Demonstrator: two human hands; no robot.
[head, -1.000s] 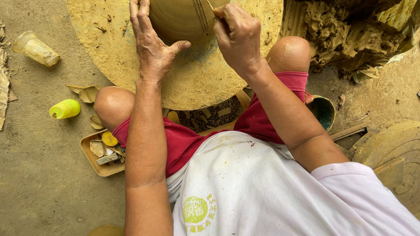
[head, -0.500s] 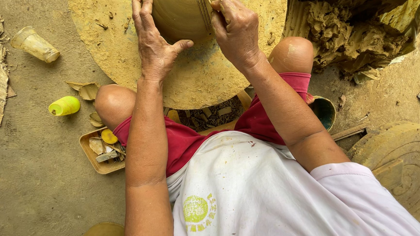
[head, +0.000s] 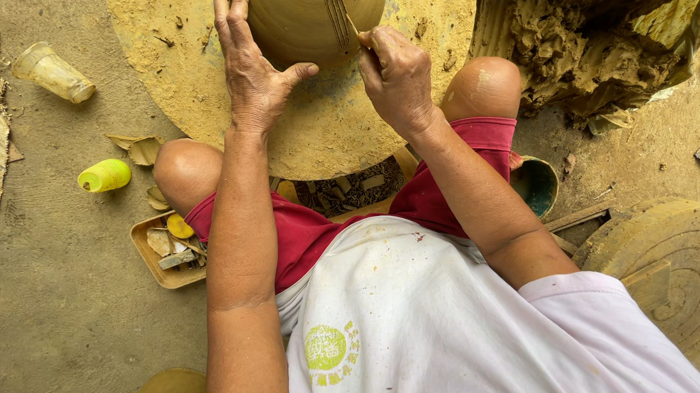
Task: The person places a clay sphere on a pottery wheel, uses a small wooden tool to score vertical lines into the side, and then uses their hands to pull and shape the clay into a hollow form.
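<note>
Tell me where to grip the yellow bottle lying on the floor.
Grip the yellow bottle across its round body from above. It lies on its side, apart from the clay scraps, so both long sides are free; its narrower end looks poorer to hold.

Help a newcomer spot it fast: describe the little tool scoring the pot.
Start at the round clay wheel and the brown pot on it. The right hand pinches a thin sliver tool against the pot's side, beside fresh parallel grooves.
</note>
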